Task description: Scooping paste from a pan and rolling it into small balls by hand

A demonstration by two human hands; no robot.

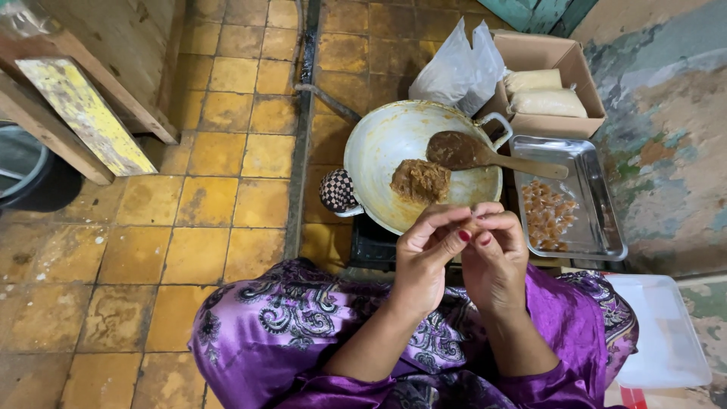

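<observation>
Ahead of the left hand [424, 257] and right hand [494, 257], held together, the wok [379, 151] blocks the way, with a brown lump [420, 180] and a wooden spatula [485, 153] lying across it. The steel tray [598, 220] closes the right side; the cardboard box [553, 53] and plastic bags [458, 72] stand beyond. The tiled floor [189, 204] to the left lies open as far as the wooden frame [83, 113].
</observation>
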